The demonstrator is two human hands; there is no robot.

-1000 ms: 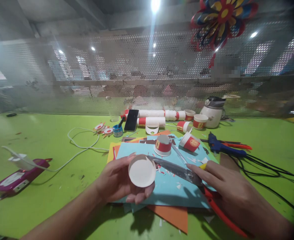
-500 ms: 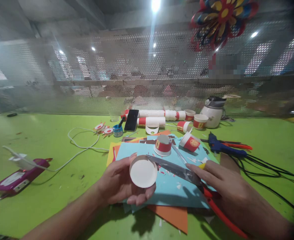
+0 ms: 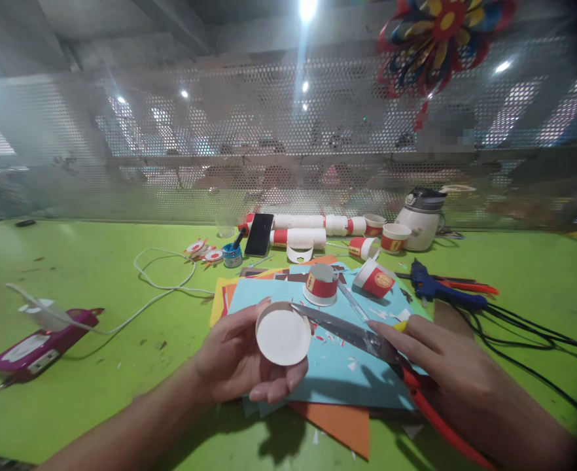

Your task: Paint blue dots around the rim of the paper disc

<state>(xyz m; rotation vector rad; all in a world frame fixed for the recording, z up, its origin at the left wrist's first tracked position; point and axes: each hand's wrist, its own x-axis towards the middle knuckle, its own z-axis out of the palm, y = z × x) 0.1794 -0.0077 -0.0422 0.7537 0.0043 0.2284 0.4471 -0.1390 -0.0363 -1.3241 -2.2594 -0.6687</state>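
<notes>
My left hand (image 3: 229, 356) cradles a shallow white paper cup piece (image 3: 283, 333), its round inside facing me. In my right hand (image 3: 465, 376) are red-handled scissors (image 3: 350, 332), whose blade tips reach the piece's upper right rim. Whether the blades touch the rim, I cannot tell. Just beyond, an upside-down red and white paper cup (image 3: 320, 285) stands on light blue paper (image 3: 269, 294). Another red and white cup (image 3: 375, 279) lies tilted to its right. A thin clear stick-like tool (image 3: 352, 302) runs toward my right fingers.
A blue glue gun (image 3: 440, 291) and its black cables lie right. Behind are a phone (image 3: 259, 235), a blue paint jar (image 3: 232, 255), joined white cups (image 3: 298, 225) and a kettle-like jug (image 3: 420, 222). A purple power strip (image 3: 43, 343) with a white cable sits left.
Both hands, the cup piece and the scissors keep nearly the same places. The view has shifted very slightly.
</notes>
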